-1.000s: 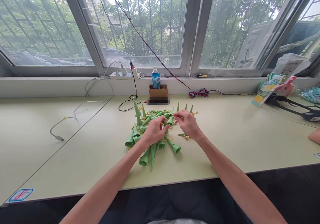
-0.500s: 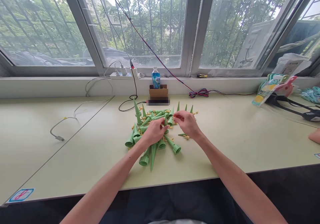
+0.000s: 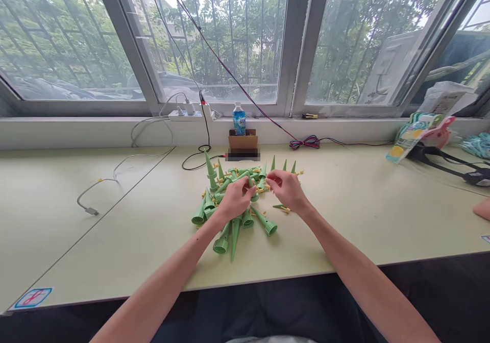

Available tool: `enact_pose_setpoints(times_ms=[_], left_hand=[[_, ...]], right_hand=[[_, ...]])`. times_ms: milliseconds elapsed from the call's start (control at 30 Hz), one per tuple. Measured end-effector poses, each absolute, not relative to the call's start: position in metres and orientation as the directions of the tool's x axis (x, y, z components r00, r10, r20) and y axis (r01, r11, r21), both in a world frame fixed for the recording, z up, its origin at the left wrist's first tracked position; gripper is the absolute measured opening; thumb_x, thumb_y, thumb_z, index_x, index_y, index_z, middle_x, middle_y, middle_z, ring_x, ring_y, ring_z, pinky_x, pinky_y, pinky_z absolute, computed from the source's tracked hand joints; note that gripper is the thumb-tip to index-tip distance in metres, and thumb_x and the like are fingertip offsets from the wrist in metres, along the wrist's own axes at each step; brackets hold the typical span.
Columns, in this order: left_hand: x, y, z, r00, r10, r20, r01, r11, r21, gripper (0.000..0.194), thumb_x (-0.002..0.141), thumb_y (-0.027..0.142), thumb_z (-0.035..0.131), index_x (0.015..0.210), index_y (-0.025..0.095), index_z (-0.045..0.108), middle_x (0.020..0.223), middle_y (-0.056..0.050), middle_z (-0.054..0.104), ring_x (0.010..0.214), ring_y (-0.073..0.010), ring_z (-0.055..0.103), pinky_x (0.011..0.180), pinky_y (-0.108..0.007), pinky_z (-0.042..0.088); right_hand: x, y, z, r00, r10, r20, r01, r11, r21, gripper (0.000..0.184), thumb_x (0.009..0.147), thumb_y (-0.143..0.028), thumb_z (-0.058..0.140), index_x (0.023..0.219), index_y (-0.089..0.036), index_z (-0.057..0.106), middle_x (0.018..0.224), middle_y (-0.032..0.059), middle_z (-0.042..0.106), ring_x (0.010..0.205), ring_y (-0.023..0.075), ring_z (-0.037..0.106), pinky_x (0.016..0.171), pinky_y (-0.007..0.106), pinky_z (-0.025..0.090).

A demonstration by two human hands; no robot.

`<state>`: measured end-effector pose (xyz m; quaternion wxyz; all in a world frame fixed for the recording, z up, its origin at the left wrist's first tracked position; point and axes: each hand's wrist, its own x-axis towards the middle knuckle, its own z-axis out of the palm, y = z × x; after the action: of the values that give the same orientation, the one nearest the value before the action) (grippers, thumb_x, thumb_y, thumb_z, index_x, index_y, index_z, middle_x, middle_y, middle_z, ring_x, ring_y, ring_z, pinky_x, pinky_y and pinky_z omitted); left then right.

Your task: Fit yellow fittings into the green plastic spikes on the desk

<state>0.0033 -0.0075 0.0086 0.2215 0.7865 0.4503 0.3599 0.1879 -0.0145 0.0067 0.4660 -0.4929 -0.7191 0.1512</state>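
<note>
My left hand (image 3: 236, 198) is closed around a green plant watering spike (image 3: 251, 181), its narrow tip up and leaning a little left. My right hand (image 3: 288, 189) is just right of it, thumb and fingers pinched together; what sits between the fingertips is too small to make out. Around and under my left hand lies a heap of green watering spikes with small yellow valves. One loose spike (image 3: 267, 225) points its wide threaded end toward me. Beyond my right hand, several spikes (image 3: 285, 165) stand with their points up.
Behind the heap, a blue-labelled bottle (image 3: 239, 120) stands at a small cardboard box (image 3: 243, 141). A white cable (image 3: 115, 179) lies on the table at left, and a bundled cable (image 3: 304, 143) at the back. Black straps (image 3: 440, 159) and packages lie at right, near another person's arm (image 3: 482, 209).
My left hand has shifted slightly left, and the spike in it has tilted left at its tip. My right hand stays almost where it was, still pinched.
</note>
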Motion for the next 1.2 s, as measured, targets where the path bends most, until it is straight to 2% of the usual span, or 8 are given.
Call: enact_pose_setpoints(times_ms=[133, 533, 933, 1200], left_hand=[[0.002, -0.0046, 0.008, 0.272, 0.89, 0.366, 0.516, -0.456, 0.725, 0.023, 0.088, 0.039, 0.051, 0.086, 0.018, 0.061, 0.082, -0.006, 0.069, 0.075, -0.02, 0.062, 0.066, -0.032, 0.049], [0.0031, -0.003, 0.0081, 0.224, 0.89, 0.398, 0.52, -0.454, 0.724, 0.02, 0.088, 0.037, 0.052, 0.087, 0.018, 0.06, 0.083, -0.005, 0.069, 0.075, -0.0188, 0.063, 0.065, -0.03, 0.048], [0.004, -0.0063, 0.0094, 0.264, 0.881, 0.393, 0.44, -0.473, 0.763, 0.023, 0.089, 0.04, 0.052, 0.091, 0.018, 0.061, 0.082, -0.004, 0.066, 0.072, -0.0168, 0.061, 0.061, -0.027, 0.047], [0.0045, -0.0083, 0.011, 0.295, 0.871, 0.393, 0.368, -0.483, 0.795, 0.025, 0.09, 0.042, 0.053, 0.087, 0.018, 0.06, 0.077, -0.003, 0.062, 0.066, -0.0149, 0.056, 0.055, -0.025, 0.044]], right_hand=[[0.1877, -0.0143, 0.0065, -0.084, 0.848, 0.523, 0.57, 0.471, -0.673, 0.016, 0.088, -0.025, 0.053, 0.079, -0.018, 0.065, 0.076, 0.0028, 0.068, 0.067, 0.0137, 0.059, 0.065, 0.024, 0.046], [0.1869, -0.0145, 0.0057, -0.107, 0.852, 0.512, 0.566, 0.476, -0.674, 0.015, 0.087, -0.025, 0.054, 0.079, -0.018, 0.065, 0.076, 0.0025, 0.068, 0.067, 0.0135, 0.06, 0.065, 0.024, 0.046], [0.1844, -0.0193, 0.011, -0.189, 0.867, 0.461, 0.506, 0.489, -0.711, 0.016, 0.088, -0.027, 0.055, 0.081, -0.018, 0.066, 0.076, 0.0022, 0.068, 0.061, 0.0122, 0.057, 0.063, 0.025, 0.045], [0.1853, -0.0179, 0.0086, -0.238, 0.854, 0.462, 0.457, 0.518, -0.723, 0.014, 0.089, -0.026, 0.057, 0.082, -0.018, 0.065, 0.076, 0.0018, 0.068, 0.058, 0.0115, 0.056, 0.06, 0.025, 0.045]])
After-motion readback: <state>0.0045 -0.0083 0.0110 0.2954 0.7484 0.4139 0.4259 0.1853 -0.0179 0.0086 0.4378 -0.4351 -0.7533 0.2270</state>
